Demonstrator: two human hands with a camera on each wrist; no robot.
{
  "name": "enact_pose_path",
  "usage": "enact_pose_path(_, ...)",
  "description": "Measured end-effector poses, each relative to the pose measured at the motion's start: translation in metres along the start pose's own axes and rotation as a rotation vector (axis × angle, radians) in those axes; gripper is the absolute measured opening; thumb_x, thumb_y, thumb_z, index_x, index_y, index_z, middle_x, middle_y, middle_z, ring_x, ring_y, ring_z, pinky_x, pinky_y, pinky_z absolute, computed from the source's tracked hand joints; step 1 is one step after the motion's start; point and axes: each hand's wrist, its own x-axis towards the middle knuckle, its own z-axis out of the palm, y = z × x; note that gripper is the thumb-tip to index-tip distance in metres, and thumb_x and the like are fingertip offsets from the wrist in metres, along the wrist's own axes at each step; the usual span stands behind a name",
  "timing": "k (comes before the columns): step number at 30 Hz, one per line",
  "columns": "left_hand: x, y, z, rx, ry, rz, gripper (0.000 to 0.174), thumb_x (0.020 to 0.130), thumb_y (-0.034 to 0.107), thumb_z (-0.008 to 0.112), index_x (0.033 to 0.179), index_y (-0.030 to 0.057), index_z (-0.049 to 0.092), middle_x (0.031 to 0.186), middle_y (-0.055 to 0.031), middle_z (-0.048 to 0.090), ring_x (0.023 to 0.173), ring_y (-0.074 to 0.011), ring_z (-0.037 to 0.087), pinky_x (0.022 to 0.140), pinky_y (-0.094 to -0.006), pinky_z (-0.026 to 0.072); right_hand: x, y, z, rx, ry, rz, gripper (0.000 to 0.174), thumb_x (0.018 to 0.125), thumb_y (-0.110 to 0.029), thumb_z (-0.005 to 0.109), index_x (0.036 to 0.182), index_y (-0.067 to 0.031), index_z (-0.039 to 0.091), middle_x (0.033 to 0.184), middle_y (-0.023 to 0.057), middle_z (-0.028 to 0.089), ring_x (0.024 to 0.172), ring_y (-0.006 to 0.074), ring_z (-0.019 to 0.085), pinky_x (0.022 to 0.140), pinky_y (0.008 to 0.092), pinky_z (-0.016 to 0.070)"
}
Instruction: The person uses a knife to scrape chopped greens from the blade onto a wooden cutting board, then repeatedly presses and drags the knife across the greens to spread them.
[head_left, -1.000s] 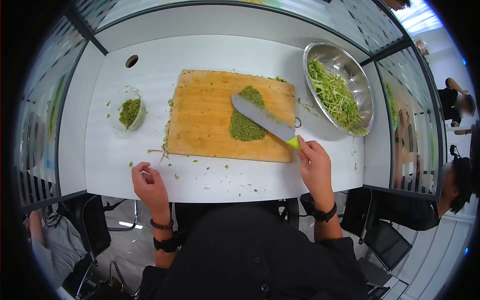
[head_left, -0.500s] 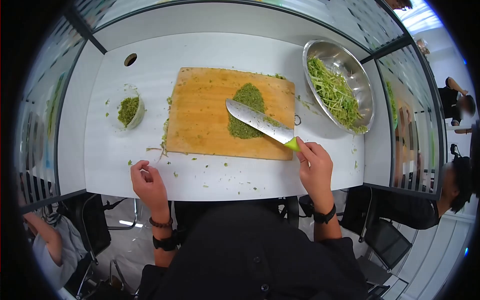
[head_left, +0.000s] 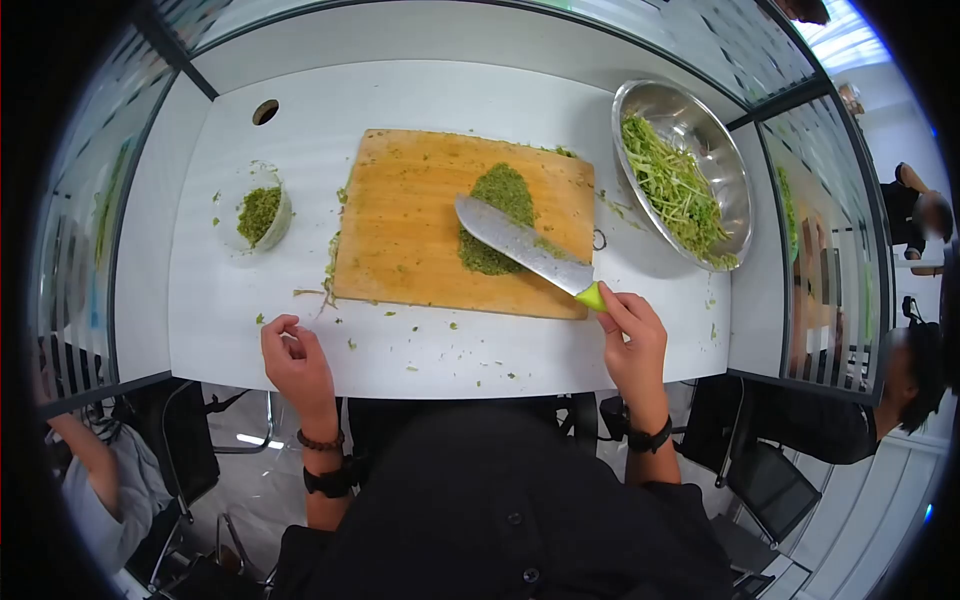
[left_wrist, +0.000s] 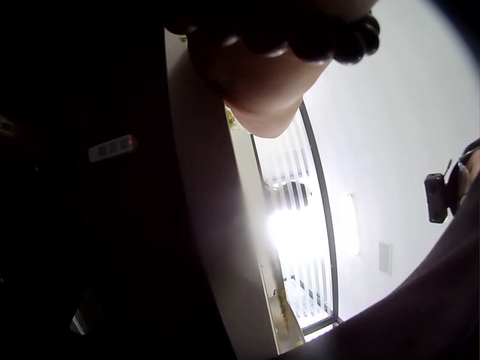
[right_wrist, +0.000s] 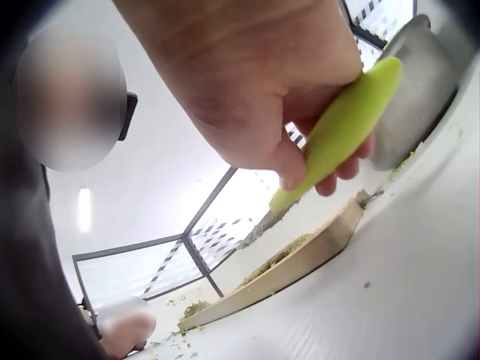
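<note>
I monitor right hand (head_left: pixel 637 345) gripping knife (head_left: pixel 520 243), blade over minced greens (head_left: pixel 505 190) on cutting board (head_left: pixel 400 220), left hand (head_left: pixel 300 365) loosely curled at front edge of table (head_left: pixel 450 365)

The rectangular wooden board (head_left: pixel 400 220) is honey-brown, the minced leafy heap (head_left: pixel 503 190) on it dull green, the broad metal blade (head_left: pixel 515 240) over it silver-grey, its handle (head_left: pixel 592 297) lime-green.

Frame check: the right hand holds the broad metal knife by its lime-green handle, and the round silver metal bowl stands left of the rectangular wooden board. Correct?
The side is wrong: the head view shows the round silver metal bowl right of the rectangular wooden board. The rest stands.
</note>
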Motion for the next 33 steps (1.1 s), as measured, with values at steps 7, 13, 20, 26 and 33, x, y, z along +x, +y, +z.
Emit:
enact_pose_path(7, 0.001, 0.004, 0.000, 0.005, -0.009, -0.008, 0.011, 0.092, -0.002, 0.058, 0.103, -0.0002, 0.060, 0.082, -0.0002, 0.054, 0.055, -0.0032, 0.035, 0.049, -0.0215, 0.0293, -0.006, 0.003, 0.000, 0.022, -0.045, -0.019, 0.047, 0.076, 0.006, 0.072, 0.121, -0.0079, 0.072, 0.094, 0.0103, 0.067, 0.083, 0.0281, 0.062, 0.074, 0.0369, 0.0491)
enact_pose_path(13, 0.001, 0.004, 0.000, 0.013, -0.012, 0.000, 0.012, 0.091, -0.003, 0.058, 0.103, 0.0000, 0.060, 0.082, -0.0006, 0.055, 0.056, -0.0036, 0.035, 0.049, -0.0217, 0.0295, -0.011, 0.008, -0.006, 0.007, -0.076, -0.028, 0.049, 0.075, 0.007, 0.072, 0.121, -0.0083, 0.072, 0.095, 0.0097, 0.067, 0.084, 0.0282, 0.061, 0.075, 0.0367, 0.0488)
enact_pose_path(20, 0.000, 0.005, 0.000, -0.008, -0.013, -0.009, 0.012, 0.091, -0.003, 0.058, 0.103, -0.0006, 0.060, 0.082, -0.0004, 0.054, 0.056, -0.0038, 0.035, 0.049, -0.0218, 0.0295, -0.020, 0.018, -0.010, 0.030, -0.050, -0.020, 0.050, 0.075, 0.008, 0.072, 0.122, -0.0080, 0.072, 0.097, 0.0106, 0.067, 0.084, 0.0285, 0.061, 0.076, 0.0364, 0.0492)
enact_pose_path(26, 0.000, 0.006, 0.000, 0.014, -0.022, -0.002, 0.012, 0.092, -0.003, 0.058, 0.103, -0.0007, 0.060, 0.083, -0.0008, 0.055, 0.056, -0.0042, 0.035, 0.049, -0.0220, 0.0299, -0.028, 0.026, -0.011, 0.041, -0.077, 0.021, 0.049, 0.076, 0.009, 0.071, 0.122, -0.0071, 0.071, 0.097, 0.0115, 0.067, 0.086, 0.0287, 0.061, 0.078, 0.0366, 0.0495)
enact_pose_path(33, 0.000, 0.005, 0.000, 0.029, -0.014, -0.004, 0.012, 0.092, -0.003, 0.058, 0.103, -0.0008, 0.060, 0.083, -0.0007, 0.055, 0.056, -0.0043, 0.035, 0.050, -0.0221, 0.0303, -0.036, 0.023, -0.015, 0.062, -0.060, 0.126, 0.048, 0.082, 0.013, 0.065, 0.127, -0.0049, 0.068, 0.099, 0.0133, 0.066, 0.089, 0.0253, 0.062, 0.079, 0.0314, 0.0500)
